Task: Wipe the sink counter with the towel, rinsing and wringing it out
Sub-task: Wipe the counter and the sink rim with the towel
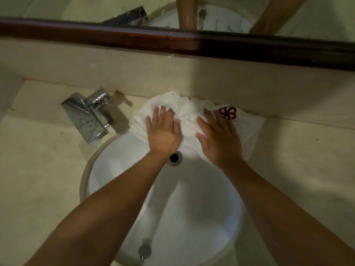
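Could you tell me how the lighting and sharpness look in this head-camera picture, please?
Head view: dim, yellowish light; the left hand and right hand on the towel are fairly sharp; the forearms cast soft shadows into the sink; wide-angle bending curves the mirror frame.

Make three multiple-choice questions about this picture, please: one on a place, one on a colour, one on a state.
1. The crumpled white cloth towel lies:
A. on the counter behind the basin
B. over the tap
C. on the floor

2. The emblem on the towel is:
A. blue
B. dark red
C. green

3. The two hands are:
A. wringing the towel
B. lifted off it
C. pressing flat on it

Answers: 1 A, it sits against the back wall, its front edge over the white round basin. 2 B, the print is dark red. 3 C, left hand and right hand lie with straight fingers.
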### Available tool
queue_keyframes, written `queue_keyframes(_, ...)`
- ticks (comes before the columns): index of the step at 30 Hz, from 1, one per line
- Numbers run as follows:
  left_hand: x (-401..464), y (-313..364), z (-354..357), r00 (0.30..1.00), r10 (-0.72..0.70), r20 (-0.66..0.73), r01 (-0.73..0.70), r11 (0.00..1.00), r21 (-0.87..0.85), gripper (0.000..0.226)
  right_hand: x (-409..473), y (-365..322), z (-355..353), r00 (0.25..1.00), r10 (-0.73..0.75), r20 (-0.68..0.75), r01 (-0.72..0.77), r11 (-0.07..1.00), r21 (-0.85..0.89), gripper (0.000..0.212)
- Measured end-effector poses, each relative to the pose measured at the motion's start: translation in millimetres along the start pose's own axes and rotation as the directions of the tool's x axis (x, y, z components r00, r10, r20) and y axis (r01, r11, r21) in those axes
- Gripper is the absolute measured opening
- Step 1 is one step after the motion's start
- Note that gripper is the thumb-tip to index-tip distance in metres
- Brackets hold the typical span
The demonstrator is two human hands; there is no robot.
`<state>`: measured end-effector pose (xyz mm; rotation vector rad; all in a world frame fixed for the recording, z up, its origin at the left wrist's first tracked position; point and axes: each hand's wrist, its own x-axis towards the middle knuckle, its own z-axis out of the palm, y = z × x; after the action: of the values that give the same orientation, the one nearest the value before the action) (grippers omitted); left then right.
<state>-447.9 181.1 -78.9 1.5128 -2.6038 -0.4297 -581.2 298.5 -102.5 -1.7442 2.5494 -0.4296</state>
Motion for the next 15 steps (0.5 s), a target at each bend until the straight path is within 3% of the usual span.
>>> queue_keyframes(5,-13,41,11,0.996,0.051,0.072,-0.054,0.998,0.034,0.056,-24,33,-27,0.985,0.147,0.093,-0.146,0.989,-0.025,0.054)
queue_keyframes(9,-26,74,19,0.984,0.130,0.124,-0.138,0.989,0.058,0.051,-46,55,-50,0.920,0.303,0.248,-0.306,0.952,-0.025,0.061)
queue_keyframes(15,-48,118,25,0.921,0.251,0.297,-0.277,0.960,0.046,0.061,-92,84,-73,0.867,0.416,0.274,-0.433,0.902,0.001,0.056)
